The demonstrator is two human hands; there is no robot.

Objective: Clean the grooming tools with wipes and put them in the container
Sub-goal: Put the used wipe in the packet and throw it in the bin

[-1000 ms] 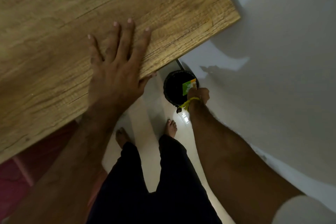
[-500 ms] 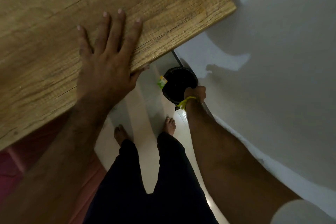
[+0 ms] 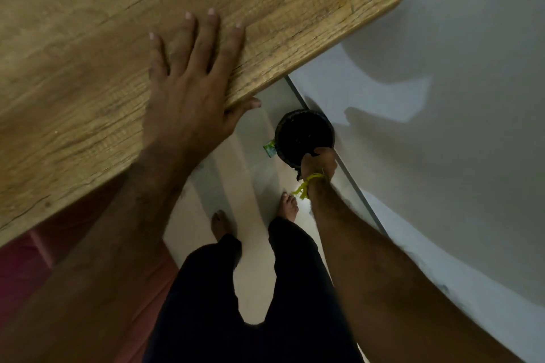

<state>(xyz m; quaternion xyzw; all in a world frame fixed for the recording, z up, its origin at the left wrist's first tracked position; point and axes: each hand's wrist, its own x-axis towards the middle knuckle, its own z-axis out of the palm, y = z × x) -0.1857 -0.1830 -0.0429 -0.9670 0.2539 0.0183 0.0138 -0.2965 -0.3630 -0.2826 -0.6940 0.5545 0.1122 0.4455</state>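
- Left hand (image 3: pixel 188 91) lies flat, fingers spread, on the wooden table (image 3: pixel 88 38)
- Right hand (image 3: pixel 318 163) reaches down to the black bin (image 3: pixel 303 134); whether it holds anything is unclear
- Looks like waste disposal; a green scrap (image 3: pixel 269 149) lies beside the bin and probably needs picking up next

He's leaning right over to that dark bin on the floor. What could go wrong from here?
The small green and white packet lies on the pale floor beside the round black bin, not inside it, so it may get left there. The right hand is at the bin's near rim and could tip it. The left hand lies flat near the wooden tabletop's edge, seemingly bracing him; a slip could unbalance him.
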